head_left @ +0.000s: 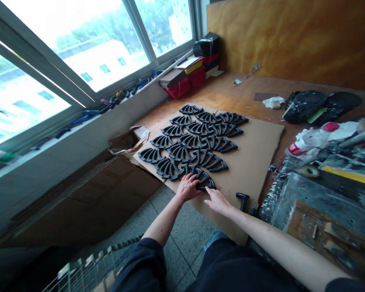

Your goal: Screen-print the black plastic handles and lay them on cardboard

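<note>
Many glossy black T-shaped handles (212,160) lie in fanned, overlapping rows on a flat cardboard sheet (255,150). At the near end of the closest row, my left hand (187,187) rests with its fingers spread against the handles. My right hand (217,200) reaches in from the right, fingers stretched out, its fingertips touching the end of the nearest black handle (208,186). Fingertip contact is partly hidden on both hands. One loose black handle (242,199) lies apart, to the right of my right hand.
To the right stand a plastic bottle (310,140), a tape roll (310,172) and a paint-stained board (316,198). Black shoe-like items (307,105) lie behind. Red-sided boxes (185,83) sit by the window. A wire basket (88,263) and folded cardboard (88,194) are at left.
</note>
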The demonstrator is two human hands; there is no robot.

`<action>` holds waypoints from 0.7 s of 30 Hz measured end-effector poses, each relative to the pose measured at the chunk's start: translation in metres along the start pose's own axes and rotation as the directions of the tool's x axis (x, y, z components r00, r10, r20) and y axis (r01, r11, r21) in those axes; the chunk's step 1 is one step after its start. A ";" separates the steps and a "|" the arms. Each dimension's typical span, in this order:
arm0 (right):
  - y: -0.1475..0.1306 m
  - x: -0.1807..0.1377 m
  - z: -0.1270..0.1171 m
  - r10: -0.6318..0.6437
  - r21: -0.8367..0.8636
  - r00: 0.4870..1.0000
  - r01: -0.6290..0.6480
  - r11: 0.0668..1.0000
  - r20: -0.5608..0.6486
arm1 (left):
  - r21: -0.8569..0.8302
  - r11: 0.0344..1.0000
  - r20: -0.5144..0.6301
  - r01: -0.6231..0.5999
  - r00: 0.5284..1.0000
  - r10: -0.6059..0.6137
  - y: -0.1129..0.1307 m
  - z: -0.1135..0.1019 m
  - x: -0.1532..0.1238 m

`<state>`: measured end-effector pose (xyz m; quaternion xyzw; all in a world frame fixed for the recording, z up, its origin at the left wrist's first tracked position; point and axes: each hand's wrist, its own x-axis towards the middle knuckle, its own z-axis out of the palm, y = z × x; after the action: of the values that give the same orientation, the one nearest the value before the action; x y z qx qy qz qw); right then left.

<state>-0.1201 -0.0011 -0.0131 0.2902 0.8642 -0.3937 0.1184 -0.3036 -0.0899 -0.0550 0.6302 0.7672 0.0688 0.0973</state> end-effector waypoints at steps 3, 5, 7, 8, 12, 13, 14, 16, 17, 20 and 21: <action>0.005 -0.004 -0.005 -0.059 0.037 0.997 0.060 0.998 -0.046 | 0.021 0.997 -0.034 0.079 0.996 -0.078 0.010 0.005 0.000; 0.011 -0.011 -0.010 -0.092 0.061 0.991 0.099 0.993 -0.094 | 0.031 0.992 -0.056 0.122 0.991 -0.120 0.016 0.007 0.002; 0.018 -0.023 -0.018 -0.093 0.090 0.984 0.107 0.990 -0.154 | 0.038 0.986 -0.077 0.160 0.985 -0.157 0.022 0.008 0.003; 0.023 -0.031 -0.022 -0.083 0.110 0.979 0.105 0.988 -0.187 | 0.041 0.984 -0.089 0.176 0.981 -0.171 0.025 0.009 0.002; 0.045 -0.077 -0.043 -0.014 0.231 0.940 0.098 0.968 -0.340 | 0.058 0.970 -0.182 0.237 0.958 -0.223 0.039 0.014 -0.004; 0.053 -0.091 -0.049 0.010 0.268 0.923 0.101 0.958 -0.385 | 0.054 0.966 -0.222 0.255 0.946 -0.237 0.043 0.016 -0.005; 0.064 -0.106 -0.057 0.042 0.300 0.899 0.100 0.949 -0.435 | 0.043 0.963 -0.263 0.267 0.933 -0.247 0.047 0.018 -0.007; 0.092 -0.140 -0.072 0.123 0.334 0.830 0.079 0.939 -0.544 | 0.001 0.962 -0.332 0.273 0.907 -0.257 0.057 0.022 -0.007; 0.111 -0.161 -0.079 0.169 0.331 0.782 0.051 0.942 -0.600 | -0.028 0.964 -0.357 0.265 0.898 -0.257 0.064 0.023 -0.007; 0.184 -0.239 -0.092 0.311 0.271 0.604 -0.160 0.949 -0.734 | -0.119 0.972 -0.404 0.205 0.884 -0.236 0.093 0.027 -0.007; 0.211 -0.268 -0.092 0.356 0.243 0.549 -0.269 0.932 -0.756 | -0.145 0.974 -0.407 0.177 0.886 -0.221 0.105 0.028 -0.007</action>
<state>0.2226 0.0686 0.0347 0.5877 0.7406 -0.2396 -0.2208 -0.1956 -0.0763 -0.0577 0.5126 0.8261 0.2322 -0.0311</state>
